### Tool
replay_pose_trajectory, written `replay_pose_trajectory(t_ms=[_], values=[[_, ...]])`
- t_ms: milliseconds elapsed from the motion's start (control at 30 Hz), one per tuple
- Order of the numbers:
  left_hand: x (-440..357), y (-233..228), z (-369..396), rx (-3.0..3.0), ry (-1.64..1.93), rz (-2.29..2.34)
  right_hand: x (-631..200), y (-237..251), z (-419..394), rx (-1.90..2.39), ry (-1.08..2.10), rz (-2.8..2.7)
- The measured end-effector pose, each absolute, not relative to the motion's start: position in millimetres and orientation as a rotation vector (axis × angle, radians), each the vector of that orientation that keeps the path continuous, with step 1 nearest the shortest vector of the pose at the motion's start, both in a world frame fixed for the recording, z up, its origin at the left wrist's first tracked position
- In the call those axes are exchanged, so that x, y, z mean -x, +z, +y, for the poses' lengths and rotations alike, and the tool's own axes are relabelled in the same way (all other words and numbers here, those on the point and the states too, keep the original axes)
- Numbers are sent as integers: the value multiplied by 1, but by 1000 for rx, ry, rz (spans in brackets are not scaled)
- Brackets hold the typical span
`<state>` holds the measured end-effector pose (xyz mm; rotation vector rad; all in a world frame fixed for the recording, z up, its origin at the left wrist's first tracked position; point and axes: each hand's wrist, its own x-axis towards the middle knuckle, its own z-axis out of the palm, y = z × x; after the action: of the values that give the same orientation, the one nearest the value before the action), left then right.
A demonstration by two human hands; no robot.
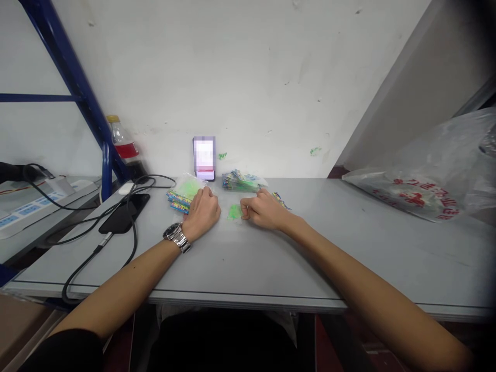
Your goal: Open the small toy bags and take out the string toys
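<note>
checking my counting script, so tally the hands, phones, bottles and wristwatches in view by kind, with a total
Hands: 2, left hand and right hand
Phones: 2, upright phone and flat phone
Bottles: 1, red-labelled bottle
Wristwatches: 1, metal-banded wristwatch
Total: 6

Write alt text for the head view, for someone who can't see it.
The wearer's right hand is beside a green clump on a grey table; the left hand is by colourful packets. A lit phone stands behind.
</note>
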<state>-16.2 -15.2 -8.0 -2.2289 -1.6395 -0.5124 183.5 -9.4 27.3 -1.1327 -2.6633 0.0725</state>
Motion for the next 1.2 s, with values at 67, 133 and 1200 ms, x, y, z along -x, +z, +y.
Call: replay_pose_trajectory(t_ms=[67,133,1200], values=[[16,-8,-15,2247,-508,-1585,-184,27,-10,1128,41,-2668],[16,-8,-16,2275,-521,-1501,-183,26,-11,1132,-29,-2671],[13,-8,-15,2699,-583,-1284,-172,8,-14,1022,-154,-2603]])
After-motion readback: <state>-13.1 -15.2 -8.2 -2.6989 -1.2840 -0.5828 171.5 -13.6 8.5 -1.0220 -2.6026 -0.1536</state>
